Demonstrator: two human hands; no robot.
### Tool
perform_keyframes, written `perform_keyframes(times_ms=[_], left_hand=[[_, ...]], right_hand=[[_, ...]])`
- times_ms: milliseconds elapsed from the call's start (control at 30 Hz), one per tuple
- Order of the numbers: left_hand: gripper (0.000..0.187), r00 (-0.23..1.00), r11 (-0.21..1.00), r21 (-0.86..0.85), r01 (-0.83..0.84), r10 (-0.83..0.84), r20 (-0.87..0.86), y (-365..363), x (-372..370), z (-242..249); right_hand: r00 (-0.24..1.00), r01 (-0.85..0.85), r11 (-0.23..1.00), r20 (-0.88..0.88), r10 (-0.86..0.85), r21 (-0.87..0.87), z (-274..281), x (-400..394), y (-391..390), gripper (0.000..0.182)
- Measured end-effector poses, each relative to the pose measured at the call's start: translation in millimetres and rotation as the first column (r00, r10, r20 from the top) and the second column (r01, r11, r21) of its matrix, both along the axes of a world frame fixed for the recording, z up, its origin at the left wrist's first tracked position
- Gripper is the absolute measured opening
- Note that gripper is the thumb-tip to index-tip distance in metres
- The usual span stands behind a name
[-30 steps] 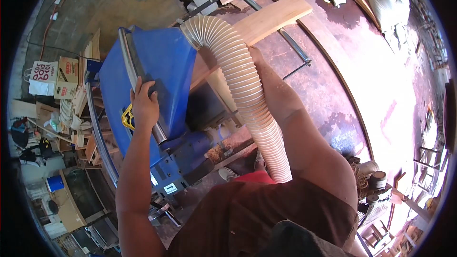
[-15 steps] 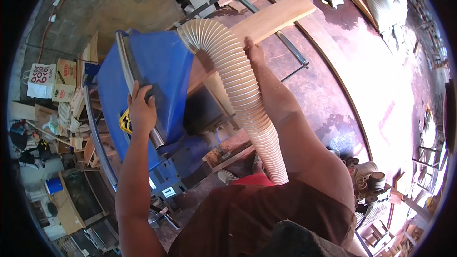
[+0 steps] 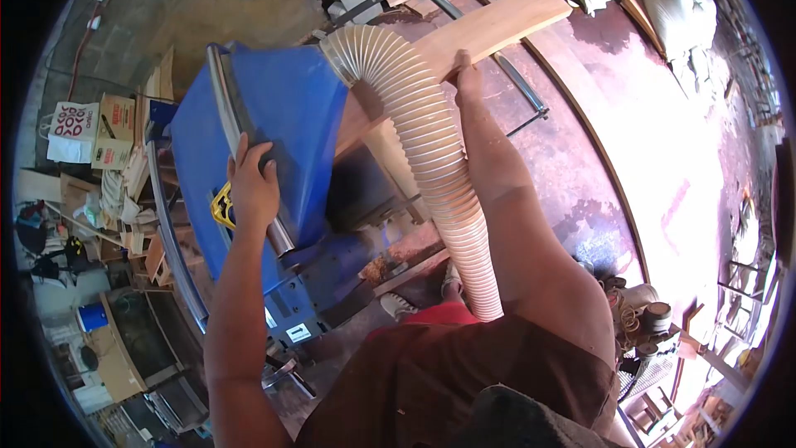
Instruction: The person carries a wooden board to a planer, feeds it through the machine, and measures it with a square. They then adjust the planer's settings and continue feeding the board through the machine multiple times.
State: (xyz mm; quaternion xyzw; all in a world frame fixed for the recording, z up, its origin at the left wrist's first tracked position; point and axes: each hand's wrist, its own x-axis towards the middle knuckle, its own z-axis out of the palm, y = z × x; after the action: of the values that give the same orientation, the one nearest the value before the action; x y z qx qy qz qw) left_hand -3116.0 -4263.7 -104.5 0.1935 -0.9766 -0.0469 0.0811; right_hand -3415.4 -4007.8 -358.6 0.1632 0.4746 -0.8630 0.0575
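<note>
My left hand (image 3: 254, 187) rests on the shiny metal bar (image 3: 228, 108) that crosses the top of a blue machine hood (image 3: 290, 99). Its fingers are apart and bent a little over the bar. With my right hand (image 3: 468, 81) I grip the near edge of a long wooden board (image 3: 497, 26), which comes out from beside the hood; the underside of the grip is hidden. A clear ribbed hose (image 3: 435, 149) arches from the hood down between my arms and covers part of the board.
A metal roller stand (image 3: 522, 87) stands under the board. A yellow handle (image 3: 222, 206) sits on the machine near my left wrist. Boxes (image 3: 114, 129) and scrap wood lie to the left. White sacks (image 3: 680, 17) lie at the far right. My shoe (image 3: 398, 307) is below the machine.
The board has slid outward, up and to the right, away from the machine, and my right hand has moved along with it. My left hand stays on the bar. The view shifted slightly.
</note>
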Motion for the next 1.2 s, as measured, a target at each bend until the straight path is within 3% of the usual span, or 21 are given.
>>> perform_keyframes(times_ms=[67,200,233,300,367,533,600,667,700,767,867,900,967,1000,1067,1100,1167,1200], left_hand=[[0.030,0.998,0.998,0.035,-0.056,0.054,0.033,4.4,-1.1,2.1],[0.030,1.000,0.999,0.041,-0.002,0.002,0.014,-2.1,-1.0,-3.2],[0.029,1.000,0.999,0.029,-0.014,0.014,0.013,0.5,-1.9,-1.5],[0.028,1.000,1.000,0.014,-0.028,0.027,0.014,0.7,-2.2,-1.4],[0.029,1.000,1.000,-0.008,0.006,-0.006,0.004,-2.0,-1.6,-2.9],[0.029,0.999,0.999,-0.011,0.044,-0.044,-0.008,-5.0,-1.0,-6.1],[0.029,0.997,0.997,-0.024,0.067,-0.068,-0.026,-0.4,0.2,-0.2],[0.029,0.996,0.995,0.057,-0.083,0.081,0.043,9.2,-3.9,4.4],[0.029,0.996,0.995,0.058,-0.084,0.081,0.043,8.3,-5.8,2.5],[0.029,0.998,0.998,0.013,-0.054,0.054,0.032,2.6,-1.9,-1.9],[0.030,0.996,0.998,0.008,-0.062,0.061,0.058,4.3,-3.2,2.0],[0.030,0.997,0.998,0.010,-0.055,0.055,0.059,2.4,-3.8,0.8],[0.030,0.999,1.000,-0.012,-0.002,0.003,0.053,-3.5,-2.5,-2.6],[0.030,0.999,1.000,-0.012,-0.003,0.004,0.054,-1.4,-2.6,-1.8],[0.031,0.997,0.999,0.000,-0.041,0.041,0.063,2.9,-3.2,1.1],[0.031,0.997,0.999,-0.002,-0.040,0.040,0.063,3.3,-4.1,0.6],[0.032,0.996,0.999,-0.031,-0.039,0.042,0.075,2.3,-4.1,1.0],[0.032,0.996,0.998,-0.037,-0.042,0.045,0.078,3.3,-3.8,1.6]], right_hand=[[0.993,0.102,0.991,-0.044,-0.106,-0.087,1.1,0.1,0.0,0.048],[0.996,0.084,0.968,-0.011,-0.089,-0.235,12.6,10.0,4.1,0.050],[0.979,-0.182,0.979,0.108,0.172,0.089,39.4,26.7,8.5,0.050],[0.881,-0.459,0.814,0.300,0.366,0.355,50.4,40.1,2.9,0.050],[0.919,-0.390,0.919,0.082,0.385,0.056,38.2,45.7,-5.8,0.047],[0.916,-0.375,0.903,0.232,0.327,0.207,24.5,28.6,-0.9,0.046],[0.958,-0.264,0.963,0.133,0.255,0.055,13.0,22.1,-4.4,0.047],[0.983,-0.176,0.981,0.036,0.179,-0.087,10.1,16.6,-8.6,0.047],[0.992,-0.130,0.976,-0.013,0.129,-0.173,9.9,17.1,-8.2,0.046],[0.993,-0.113,0.988,0.026,0.117,-0.109,14.8,20.6,-6.3,0.047],[1.000,-0.011,0.986,0.022,0.015,-0.165,23.7,31.5,-4.4,0.049],[0.968,-0.227,0.971,0.127,0.215,0.081,20.1,31.4,-0.3,0.047],[0.887,-0.445,0.847,0.277,0.370,0.292,7.8,31.8,-2.6,0.046],[0.933,-0.359,0.926,0.062,0.354,0.119,-5.8,32.6,-16.9,0.041],[0.965,-0.256,0.945,0.006,0.262,-0.205,25.0,45.7,-22.4,0.032],[0.965,-0.255,0.945,0.005,0.262,-0.207,19.8,40.3,-19.7,0.032],[0.943,-0.326,0.911,0.150,0.296,0.253,15.0,30.4,-11.7,0.032],[0.942,-0.329,0.912,0.151,0.300,0.246,14.7,28.7,-8.2,0.032]])
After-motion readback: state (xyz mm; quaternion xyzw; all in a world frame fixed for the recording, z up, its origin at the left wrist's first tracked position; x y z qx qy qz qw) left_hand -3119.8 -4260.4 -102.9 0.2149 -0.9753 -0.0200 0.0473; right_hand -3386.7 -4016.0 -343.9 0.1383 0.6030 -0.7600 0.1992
